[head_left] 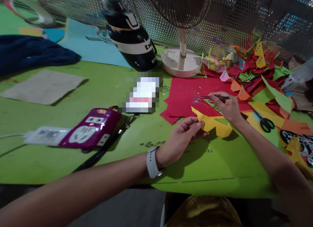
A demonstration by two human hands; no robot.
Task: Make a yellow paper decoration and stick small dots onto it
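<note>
My left hand (184,137) pinches the left end of a yellow paper cutout (212,124) with an angular, winged outline, held just above the table. In my right hand (226,106) is a thin pair of tweezers (220,97), gripped like a pen, its tip pointing left. That tip is over small blue and green paper dots (195,97) scattered on a red paper sheet (181,90). Whether the tip holds a dot is too small to tell. Black-handled scissors (266,124) lie right of my right hand on yellow paper.
A heap of folded coloured paper pieces (244,62) fills the back right. The fan (182,61) and black bottle (137,48) stand at the back. A lit phone (143,95), purple power strip (91,129), brown sheet (44,87) and dark cloth (34,52) lie leftward on the green table (127,155).
</note>
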